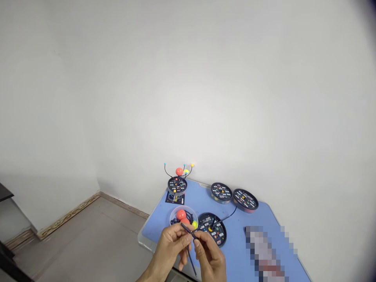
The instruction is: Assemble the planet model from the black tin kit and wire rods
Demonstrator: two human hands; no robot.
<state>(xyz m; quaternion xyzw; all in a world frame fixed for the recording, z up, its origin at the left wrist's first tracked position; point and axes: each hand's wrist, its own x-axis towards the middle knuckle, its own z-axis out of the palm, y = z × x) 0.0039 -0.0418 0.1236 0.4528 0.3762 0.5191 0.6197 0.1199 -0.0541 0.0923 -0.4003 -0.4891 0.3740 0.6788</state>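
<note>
My left hand (173,247) pinches thin dark rods (192,261), one of which hangs down below the fingers. My right hand (212,254) has its thumb and forefinger closed on the same dark pieces, close to the left fingertips. Whether the pieces are joined where they cross cannot be made out. Just behind the hands is a round black base (221,236) printed with planets, with a short post and a long curved rod (229,215) reaching right. A clear plastic bowl (173,211) beside it contains a red ball (181,214), a yellow ball (194,225) and several dark rods.
An assembled solar system model (177,184) stands at the back left on a dark printed card (175,198). Two round black-topped containers, one left (221,192) and one right (246,199), sit at the back right. A pixelated object (264,250) lies on the blue table (237,254).
</note>
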